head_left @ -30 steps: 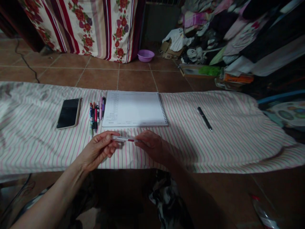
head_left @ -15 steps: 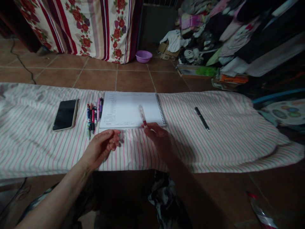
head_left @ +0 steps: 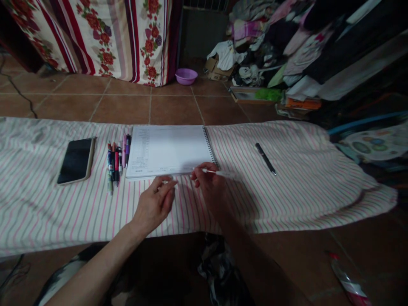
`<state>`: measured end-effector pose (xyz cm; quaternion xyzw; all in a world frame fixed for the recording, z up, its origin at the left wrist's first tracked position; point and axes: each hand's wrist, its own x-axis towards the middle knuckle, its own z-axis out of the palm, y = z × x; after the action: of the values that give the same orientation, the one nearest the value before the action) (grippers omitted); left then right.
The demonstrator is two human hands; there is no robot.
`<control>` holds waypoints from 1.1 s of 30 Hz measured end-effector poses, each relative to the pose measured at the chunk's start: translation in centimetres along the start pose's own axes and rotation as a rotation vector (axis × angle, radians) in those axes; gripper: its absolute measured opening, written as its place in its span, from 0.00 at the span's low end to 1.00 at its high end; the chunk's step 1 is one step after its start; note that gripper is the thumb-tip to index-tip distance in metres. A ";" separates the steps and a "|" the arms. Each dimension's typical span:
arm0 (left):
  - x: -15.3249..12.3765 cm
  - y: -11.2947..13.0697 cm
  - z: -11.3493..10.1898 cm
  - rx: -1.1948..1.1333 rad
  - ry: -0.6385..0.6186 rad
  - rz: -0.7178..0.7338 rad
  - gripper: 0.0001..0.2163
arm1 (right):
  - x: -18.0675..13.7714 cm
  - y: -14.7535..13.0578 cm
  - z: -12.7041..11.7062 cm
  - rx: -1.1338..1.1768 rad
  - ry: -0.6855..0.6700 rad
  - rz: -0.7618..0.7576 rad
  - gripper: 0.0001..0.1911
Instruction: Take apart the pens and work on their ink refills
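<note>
My right hand (head_left: pixel 211 187) is closed around a slim, clear-and-white pen (head_left: pixel 225 174), whose far end points right over the striped cloth. The fingertips are at the near right corner of an open spiral notebook (head_left: pixel 172 148), its page mostly blank with print down the left side. My left hand (head_left: pixel 154 202) rests near the notebook's front edge, fingers loosely curled with a gap at the thumb and nothing seen in it. Left of the notebook lies a row of several pens (head_left: pixel 116 163). A black pen (head_left: pixel 265 159) lies alone to the right.
A phone (head_left: pixel 76 160) lies at the left on the striped cloth (head_left: pixel 302 178). Beyond are a tiled floor, a purple basin (head_left: pixel 186 76), a floral curtain (head_left: pixel 117 38) and piled clothes (head_left: pixel 248 29). A bottle (head_left: pixel 347 278) is on the floor at the lower right.
The pen in my right hand has swung from pointing away over the page to pointing right. My left hand has moved right, closer to the right hand. The view has shifted slightly.
</note>
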<state>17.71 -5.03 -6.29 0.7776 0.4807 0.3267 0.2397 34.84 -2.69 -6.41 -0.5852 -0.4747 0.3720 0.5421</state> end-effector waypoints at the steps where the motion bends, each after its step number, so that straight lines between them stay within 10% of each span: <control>1: 0.2 0.0 0.2 0.035 -0.017 0.014 0.14 | 0.0 0.3 0.1 -0.033 -0.013 -0.014 0.10; 33: 0.9 -0.5 1.9 0.432 -0.049 0.156 0.15 | 0.5 1.4 1.1 -0.453 -0.007 -0.175 0.05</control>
<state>19.07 -4.16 -7.64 0.8533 0.4721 0.2148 0.0532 34.19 -1.83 -7.91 -0.6471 -0.5968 0.2099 0.4255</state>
